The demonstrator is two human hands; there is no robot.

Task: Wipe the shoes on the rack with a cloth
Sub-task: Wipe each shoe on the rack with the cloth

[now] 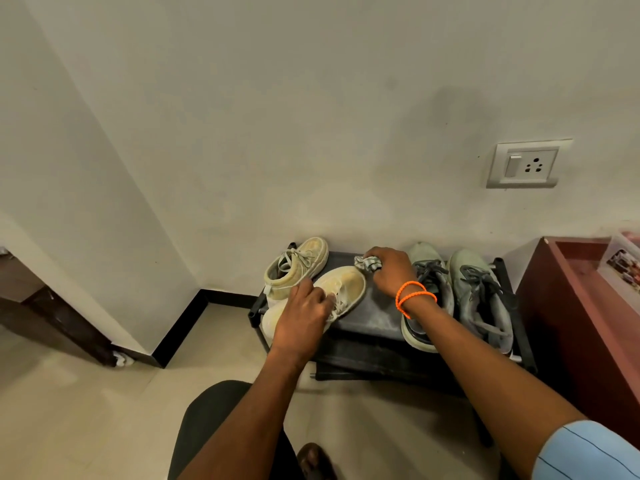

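- While the left hand (300, 318) grips the cream sneaker (341, 289) at the shoe rack's (374, 313) left edge, the right hand (389, 270) clutches the bunched cloth (365, 263) beside its toe.
- Wiping looks barely begun (grey sneakers (460, 292) at the right edge remain).

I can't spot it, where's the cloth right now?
The cloth is bunched in the right hand on the rack top, between the cream shoe and grey sneakers.

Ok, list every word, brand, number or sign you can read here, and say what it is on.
No text can be read.
Shoes: no brand mark shows.
Wall socket: no lettering shows.
Box at the right edge: colourful print, too blurred to read.
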